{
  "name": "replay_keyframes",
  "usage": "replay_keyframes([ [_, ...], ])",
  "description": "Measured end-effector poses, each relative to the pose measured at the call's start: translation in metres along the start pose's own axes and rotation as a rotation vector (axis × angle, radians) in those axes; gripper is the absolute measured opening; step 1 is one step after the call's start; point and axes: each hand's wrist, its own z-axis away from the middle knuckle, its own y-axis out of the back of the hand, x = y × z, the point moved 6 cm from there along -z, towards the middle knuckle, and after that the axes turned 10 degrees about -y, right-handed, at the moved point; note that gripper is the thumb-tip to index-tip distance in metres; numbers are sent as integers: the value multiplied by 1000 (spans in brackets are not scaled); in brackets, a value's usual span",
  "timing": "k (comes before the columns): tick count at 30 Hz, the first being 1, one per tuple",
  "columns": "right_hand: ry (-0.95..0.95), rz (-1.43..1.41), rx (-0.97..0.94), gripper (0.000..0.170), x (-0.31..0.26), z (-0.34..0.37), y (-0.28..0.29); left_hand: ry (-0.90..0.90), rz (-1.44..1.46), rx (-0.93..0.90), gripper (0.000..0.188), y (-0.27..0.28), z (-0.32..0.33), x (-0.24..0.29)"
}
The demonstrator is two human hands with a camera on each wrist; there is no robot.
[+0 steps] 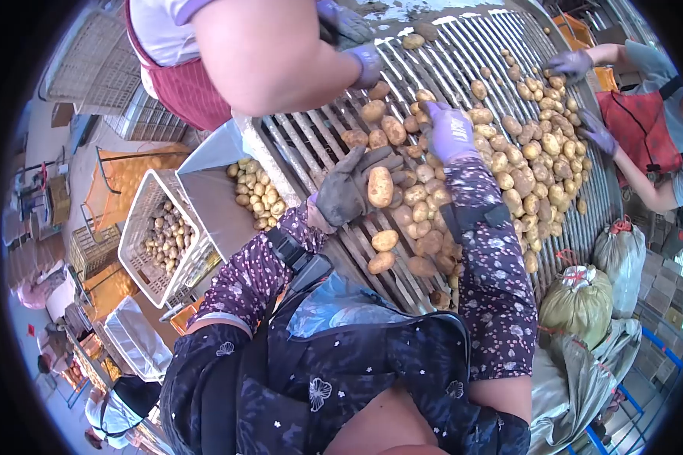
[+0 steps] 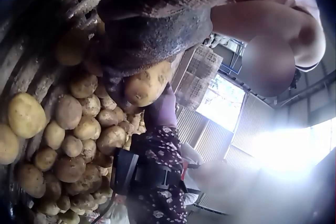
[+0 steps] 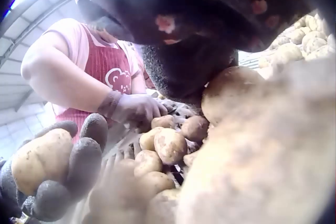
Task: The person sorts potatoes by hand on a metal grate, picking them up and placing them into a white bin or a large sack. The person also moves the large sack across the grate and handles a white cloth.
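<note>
Potato with brown-yellow skin [image 1: 380,186] sits in the left hand [image 1: 345,191], at the centre of the head view. This hand wears a dark grey glove, and its fingers are curled round the potato, as the right wrist view also shows at its lower left. The right hand [image 1: 451,132], in a purple glove, is to the upper right of it and reaches among the potatoes on the rack; its fingertips are partly hidden, so I cannot tell whether it grasps one of them.

Both hands are above a slatted rack [image 1: 474,38] made of long bars. Just below the left hand, two small yellow potatoes [image 1: 385,240] lie near each other on the bars. A large heap of potatoes [image 1: 542,163] covers the right part of the rack.

At the upper left stands a person in a striped red apron [image 1: 182,95], and at the right edge another person in a red apron [image 1: 639,129] has both gloved hands at the heap. Left of the rack, a white crate [image 1: 134,227] contains more potatoes. At the lower right, a tied greenish sack [image 1: 577,307] stands beside a grey sack [image 1: 620,265].
</note>
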Motion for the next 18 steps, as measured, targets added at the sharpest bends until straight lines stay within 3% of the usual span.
replay_keyframes([
  [1, -83, -267, -164, 48, 3, 4, 2, -41, -79, 11, 56, 1, 0, 2],
  [4, -193, -1561, -379, 57, -7, 53, 19, 8, -50, -10, 57, 0, 2, -3],
  [6, -11, -1920, -607, 57, -16, 83, 30, 84, -118, -48, 59, -3, 8, -8],
  [7, -59, -2014, -585, 58, -18, 94, 27, 119, -132, -43, 62, 2, 10, -11],
  [9, -81, -1896, -498, 59, -15, 113, 22, 181, -128, -100, 63, -1, 15, -17],
  [11, -156, -2094, -605, 59, -22, 133, 22, 228, -91, -217, 60, -16, 25, -20],
  [14, -209, -2020, -441, 50, -34, 152, 13, 273, -299, -239, 62, -21, 40, -15],
  [15, -385, -1547, -310, 42, -52, 155, 35, 251, -368, -171, 61, -35, 51, -11],
  [16, 43, -1059, 61, 36, -55, 152, 32, 220, -358, -86, 59, -32, 59, -10],
  [18, 235, -850, 70, 34, -77, 163, -10, 172, -336, 85, 56, -24, 70, -8],
])
